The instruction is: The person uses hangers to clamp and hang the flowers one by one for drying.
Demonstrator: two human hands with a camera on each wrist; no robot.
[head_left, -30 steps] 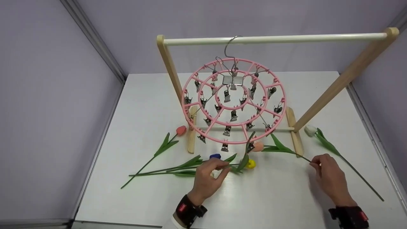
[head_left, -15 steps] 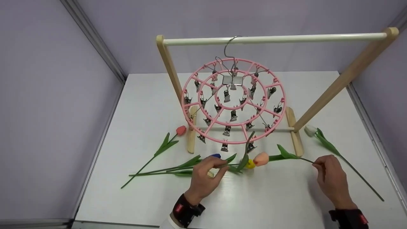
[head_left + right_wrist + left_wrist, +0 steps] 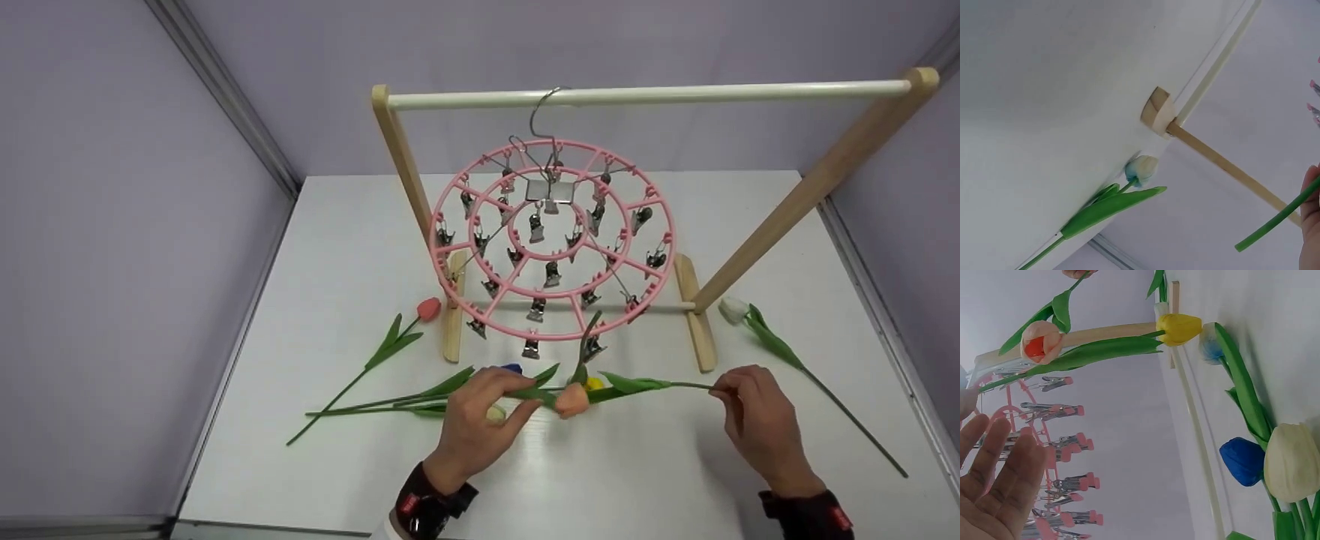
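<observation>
My left hand (image 3: pixel 476 420) pinches the stem of a yellow tulip (image 3: pixel 1180 329) between thumb and forefinger, its other fingers held out straight. In the head view that bloom is partly hidden behind a peach tulip (image 3: pixel 572 403). The stem end of the peach tulip is pinched by my right hand (image 3: pixel 761 424), and the bloom points left towards my left hand. On the table below the left hand lie a blue tulip (image 3: pixel 1242 461) and a cream tulip (image 3: pixel 1292 464), partly covered by the hand in the head view.
A pink round clip hanger (image 3: pixel 549 191) with metal clips hangs from the white bar (image 3: pixel 675 93) of a wooden stand (image 3: pixel 810 187). A red tulip (image 3: pixel 429 309) lies at the left on the white table (image 3: pixel 360 480), a white tulip (image 3: pixel 734 309) at the right.
The right hand has brought the peach tulip left and nearer the person, so its bloom now overlaps the yellow one. The left hand has shifted slightly left.
</observation>
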